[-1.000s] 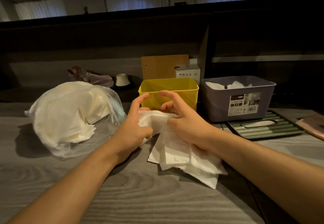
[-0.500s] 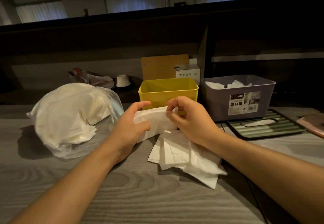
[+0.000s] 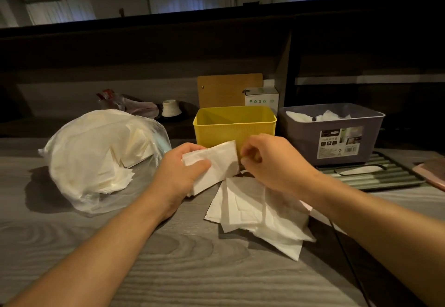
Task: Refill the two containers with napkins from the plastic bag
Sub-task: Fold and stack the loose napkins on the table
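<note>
Held stack: a small stack of folded white napkins [image 3: 213, 166] is gripped in the left hand [image 3: 179, 174], thumb laid across its near face and fingers wrapped behind. It is raised off the counter [image 3: 168, 263].
Long axis of stack: tilted, running from low at the left to high at the right, the upper right corner pointing toward the yellow container.
Right hand: the right hand [image 3: 269, 162] sits just beside the stack's right edge with fingers curled inward. Whether the fingertips pinch that edge cannot be told, since the contact is hidden.
Key relation: the yellow container [image 3: 234, 126] stands directly behind the held stack, its front wall partly covered by the napkins. It is judged the nearer target for the left hand; a short lift up and forward over the rim would be needed.
Yellow container contents: an inner divider is seen, with no napkins visible inside.
Purple container: the purple container [image 3: 332, 136] lies to the right, behind the right hand, with a few napkins already inside.
Loose pile: a fanned pile of napkins [image 3: 260, 213] lies on the counter under the right forearm.
Plastic bag: the plastic bag [image 3: 101, 157], full of napkins, lies to the left, near the left hand.
Progress: judged early, both containers being far from full.
</note>
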Action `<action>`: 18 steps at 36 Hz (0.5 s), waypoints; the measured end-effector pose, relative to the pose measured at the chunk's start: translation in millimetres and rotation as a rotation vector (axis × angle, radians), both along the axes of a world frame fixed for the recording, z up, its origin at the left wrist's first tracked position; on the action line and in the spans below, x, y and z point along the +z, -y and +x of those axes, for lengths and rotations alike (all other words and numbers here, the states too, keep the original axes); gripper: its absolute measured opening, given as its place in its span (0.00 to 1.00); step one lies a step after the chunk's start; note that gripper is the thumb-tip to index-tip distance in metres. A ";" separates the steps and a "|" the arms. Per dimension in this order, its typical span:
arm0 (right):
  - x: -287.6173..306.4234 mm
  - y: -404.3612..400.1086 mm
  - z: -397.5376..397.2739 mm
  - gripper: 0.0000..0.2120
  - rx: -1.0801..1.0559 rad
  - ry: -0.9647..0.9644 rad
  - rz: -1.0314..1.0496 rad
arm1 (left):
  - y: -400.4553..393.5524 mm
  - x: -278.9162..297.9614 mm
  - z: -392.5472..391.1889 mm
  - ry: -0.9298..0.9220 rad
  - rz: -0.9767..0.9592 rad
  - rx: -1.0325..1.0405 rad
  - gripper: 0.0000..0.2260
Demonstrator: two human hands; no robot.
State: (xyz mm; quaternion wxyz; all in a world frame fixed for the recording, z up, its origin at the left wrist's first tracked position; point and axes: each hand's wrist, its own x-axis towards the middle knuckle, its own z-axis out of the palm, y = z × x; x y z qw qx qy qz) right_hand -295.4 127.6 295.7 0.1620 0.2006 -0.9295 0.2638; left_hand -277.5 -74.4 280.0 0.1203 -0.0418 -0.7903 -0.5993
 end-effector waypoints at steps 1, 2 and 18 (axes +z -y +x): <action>4.6 -1.3 1.1 0.06 0.015 0.010 0.022 | -0.1 0.0 -0.1 0.001 -0.004 0.006 0.07; 9.9 -2.6 2.0 0.07 0.048 0.051 0.050 | 0.0 -0.2 -0.1 0.004 -0.008 0.011 0.06; 36.3 -6.6 3.5 0.10 0.306 0.390 0.329 | -0.8 1.1 1.2 0.022 -0.004 -0.018 0.06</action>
